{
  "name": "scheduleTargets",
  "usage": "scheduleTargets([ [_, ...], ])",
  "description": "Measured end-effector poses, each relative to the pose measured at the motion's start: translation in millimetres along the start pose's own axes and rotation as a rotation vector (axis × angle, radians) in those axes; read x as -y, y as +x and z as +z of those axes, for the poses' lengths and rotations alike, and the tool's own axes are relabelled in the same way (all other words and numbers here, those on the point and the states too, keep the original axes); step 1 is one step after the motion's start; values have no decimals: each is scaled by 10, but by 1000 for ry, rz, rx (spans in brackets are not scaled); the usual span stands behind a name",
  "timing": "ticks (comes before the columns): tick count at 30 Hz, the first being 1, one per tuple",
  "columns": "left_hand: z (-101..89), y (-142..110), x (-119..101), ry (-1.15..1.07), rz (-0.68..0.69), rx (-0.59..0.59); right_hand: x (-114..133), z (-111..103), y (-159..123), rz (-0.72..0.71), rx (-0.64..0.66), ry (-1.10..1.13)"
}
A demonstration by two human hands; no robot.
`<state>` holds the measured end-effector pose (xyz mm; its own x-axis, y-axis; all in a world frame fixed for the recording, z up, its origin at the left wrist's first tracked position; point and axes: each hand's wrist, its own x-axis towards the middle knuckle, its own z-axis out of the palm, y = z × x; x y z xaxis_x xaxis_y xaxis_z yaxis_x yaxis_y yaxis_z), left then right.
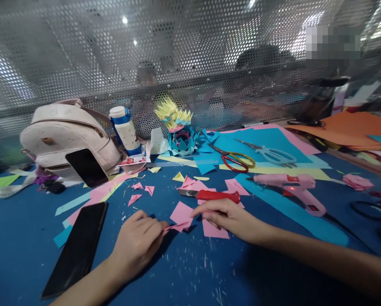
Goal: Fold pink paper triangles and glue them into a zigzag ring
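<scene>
My left hand [142, 233] is closed, its thumb and fingers pinching one end of a narrow folded piece of pink paper [179, 227]. Just beyond that fold lies a flat pink paper square [181, 212]. My right hand [224, 214] hovers at or on the square's right edge, index finger stretched out and the other fingers loosely bent; I see nothing held in it. Under and beside the right hand is another pink paper square [214, 229]. A red-handled cutter knife [217, 195] rests on pink scraps right behind my right hand.
On the right sit a pink glue gun [286, 182] with its cord, red-and-yellow scissors [231, 159] and light-blue scissors [273, 155]. Two phones, one black [78, 246], a bag [69, 131] and a bottle [125, 129] stand left. A folded-paper model [180, 136] is at the back.
</scene>
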<state>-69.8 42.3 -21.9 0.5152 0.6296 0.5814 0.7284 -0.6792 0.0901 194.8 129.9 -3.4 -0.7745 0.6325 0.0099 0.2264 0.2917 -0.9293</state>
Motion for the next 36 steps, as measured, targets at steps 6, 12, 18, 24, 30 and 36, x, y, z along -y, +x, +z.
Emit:
scheduleTargets([
  [6,0,0,-5,37,19,6,-10,-30,-21,-30,-8,-72],
  [12,-9,-8,-6,62,19,27,-60,-37,-19,-15,-4,-36],
  [18,-16,-4,-5,52,16,20,-107,6,8,5,-38,52],
  [24,-29,22,-18,56,14,10,-144,54,-2,75,-90,279],
  [30,-25,13,-15,52,10,10,-113,53,16,54,-64,300],
  [36,-25,8,-14,38,4,12,-59,26,24,78,-46,251],
])
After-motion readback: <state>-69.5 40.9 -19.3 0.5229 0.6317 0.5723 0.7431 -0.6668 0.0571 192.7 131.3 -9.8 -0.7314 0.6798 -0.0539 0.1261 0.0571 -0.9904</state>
